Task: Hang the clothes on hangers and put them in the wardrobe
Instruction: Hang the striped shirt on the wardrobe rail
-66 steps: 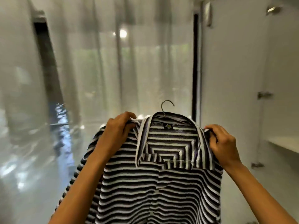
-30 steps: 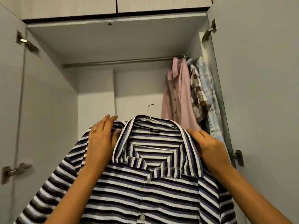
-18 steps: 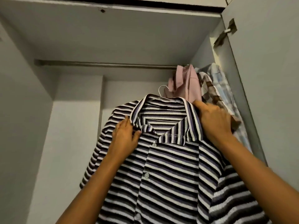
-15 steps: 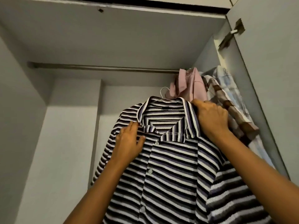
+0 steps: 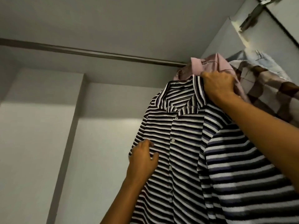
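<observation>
My shirt (image 5: 186, 143) is up high inside the wardrobe, its collar just under the rail (image 5: 97, 53) and touching the pink shirt (image 5: 208, 65). My right hand (image 5: 218, 84) grips the collar top and is nearer the rail. My left hand (image 5: 142, 157) rests loose on the front, lower down. The rail runs side to side above my fingers, so I think the hook must go up and over.

My right hand (image 5: 218, 85) is stretched up high and grips the striped shirt (image 5: 186, 143) at its collar, the fingers curled. My left hand (image 5: 142, 160) is lower, fingers loose, resting against the shirt front.
</observation>
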Tool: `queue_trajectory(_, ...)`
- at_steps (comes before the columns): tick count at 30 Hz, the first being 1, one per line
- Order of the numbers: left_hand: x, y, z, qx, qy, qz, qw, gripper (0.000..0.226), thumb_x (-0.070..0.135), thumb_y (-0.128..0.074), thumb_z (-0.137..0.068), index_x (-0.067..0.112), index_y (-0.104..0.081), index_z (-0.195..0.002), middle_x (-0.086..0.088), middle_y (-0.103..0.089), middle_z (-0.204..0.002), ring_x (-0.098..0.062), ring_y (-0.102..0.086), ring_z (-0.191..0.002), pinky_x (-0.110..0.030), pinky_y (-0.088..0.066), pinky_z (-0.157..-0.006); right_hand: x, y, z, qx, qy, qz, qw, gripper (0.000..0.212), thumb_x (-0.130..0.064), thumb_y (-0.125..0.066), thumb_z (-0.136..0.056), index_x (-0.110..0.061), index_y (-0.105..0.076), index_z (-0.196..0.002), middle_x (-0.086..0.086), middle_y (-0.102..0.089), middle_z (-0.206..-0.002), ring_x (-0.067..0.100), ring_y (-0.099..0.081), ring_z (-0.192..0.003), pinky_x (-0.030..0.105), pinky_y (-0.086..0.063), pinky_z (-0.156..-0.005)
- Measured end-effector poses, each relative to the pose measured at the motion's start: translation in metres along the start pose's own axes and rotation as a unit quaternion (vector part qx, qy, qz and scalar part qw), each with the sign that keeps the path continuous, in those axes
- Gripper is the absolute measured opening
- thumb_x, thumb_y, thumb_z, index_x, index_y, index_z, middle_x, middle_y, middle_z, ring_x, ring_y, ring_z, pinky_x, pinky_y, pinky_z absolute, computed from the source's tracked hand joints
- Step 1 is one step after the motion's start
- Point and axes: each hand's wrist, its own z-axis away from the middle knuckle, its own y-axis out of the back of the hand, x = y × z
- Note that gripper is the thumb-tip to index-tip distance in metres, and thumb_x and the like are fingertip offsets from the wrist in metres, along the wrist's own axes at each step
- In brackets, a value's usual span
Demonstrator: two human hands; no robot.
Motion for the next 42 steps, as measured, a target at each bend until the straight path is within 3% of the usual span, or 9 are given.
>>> queue_trajectory(5,-0.013,-0.025,-0.03,0.007,0.003,0.011,1.0,0.027,0.03,-0.056,-0.087,0.023,-0.051,-0.113,0.005,-0.053,-0.113,-0.014,-0.049,-0.105,-0.037,-0.047,-0.092,-0.015,-0.047,-0.057,0.013,0.022,-0.006,1.0,0.032,-0.002,-0.034,-0.095,0.0,-0.06,-0.113,0.021,-0.063,-0.106,0.037,-0.062,-0.093,0.041,-0.049,-0.068)
queue_trajectory(9,-0.02,-0.036,-0.045,0.01,-0.005,0.0,1.0,0.026,0.031,-0.053,-0.09,0.025,-0.049,-0.116,0.008,-0.051,-0.118,-0.01,-0.045,-0.11,-0.028,-0.041,-0.097,-0.029,-0.062,-0.084,0.008,0.037,-0.006,0.999,0.031,-0.001,-0.034,-0.096,0.002,-0.061,-0.111,0.026,-0.053,-0.117,0.039,-0.062,-0.095,0.036,-0.037,-0.064)
queue_trajectory(13,-0.023,-0.041,-0.047,0.014,-0.02,-0.004,1.0,0.026,0.032,-0.052,-0.091,0.026,-0.049,-0.116,0.011,-0.049,-0.118,-0.008,-0.042,-0.113,-0.022,-0.038,-0.097,-0.032,-0.058,-0.108,0.012,0.001,-0.019,1.0,0.031,0.0,-0.035,-0.096,0.002,-0.061,-0.113,0.025,-0.058,-0.116,0.041,-0.057,-0.106,0.042,-0.044,-0.08)
queue_trajectory(19,-0.026,-0.051,-0.037,0.021,-0.062,0.02,0.998,0.02,0.033,-0.05,-0.092,0.027,-0.05,-0.111,0.018,-0.045,-0.107,0.0,-0.039,-0.104,-0.002,-0.031,-0.079,-0.035,-0.054,-0.104,0.066,-0.016,-0.038,0.997,0.029,0.003,-0.037,-0.094,0.003,-0.064,-0.103,0.025,-0.064,-0.103,0.043,-0.06,-0.098,0.042,-0.043,-0.08)
queue_trajectory(25,-0.014,-0.082,-0.017,0.012,-0.081,0.073,0.994,0.018,0.031,-0.054,-0.091,0.025,-0.053,-0.108,0.014,-0.053,-0.108,-0.003,-0.046,-0.105,-0.009,-0.035,-0.087,-0.01,-0.034,-0.08,0.115,0.025,-0.005,0.993,0.026,0.003,-0.04,-0.09,0.004,-0.061,-0.106,0.032,-0.06,-0.106,0.046,-0.053,-0.105,0.045,-0.035,-0.09)
queue_trajectory(32,0.009,-0.088,-0.009,0.007,-0.078,0.117,0.99,0.015,0.026,-0.056,-0.089,0.02,-0.056,-0.103,0.007,-0.056,-0.102,-0.009,-0.053,-0.097,-0.019,-0.047,-0.08,-0.015,0.006,-0.054,0.081,0.053,0.04,0.994,0.032,-0.008,-0.049,-0.086,0.001,-0.053,-0.117,0.026,-0.05,-0.12,0.038,-0.039,-0.118,0.048,-0.028,-0.101)
queue_trajectory(37,0.025,-0.075,0.024,-0.009,-0.088,0.162,0.983,0.015,0.023,-0.057,-0.09,0.017,-0.057,-0.104,0.006,-0.056,-0.103,-0.008,-0.054,-0.096,-0.007,-0.044,-0.075,-0.024,0.036,0.016,-0.001,0.063,-0.026,0.998,0.035,-0.014,-0.047,-0.086,-0.002,-0.053,-0.118,0.023,-0.05,-0.126,0.04,-0.039,-0.121,0.05,-0.033,-0.099)
queue_trajectory(42,0.051,-0.055,0.078,-0.011,-0.066,0.231,0.971,0.008,0.018,-0.061,-0.088,0.016,-0.055,-0.093,0.0,-0.057,-0.091,-0.013,-0.054,-0.085,-0.014,-0.041,-0.07,-0.018,0.082,0.127,-0.051,0.127,-0.045,0.99,0.028,-0.022,-0.045,-0.092,-0.006,-0.058,-0.111,0.019,-0.055,-0.112,0.038,-0.047,-0.105,0.046,-0.04,-0.085)
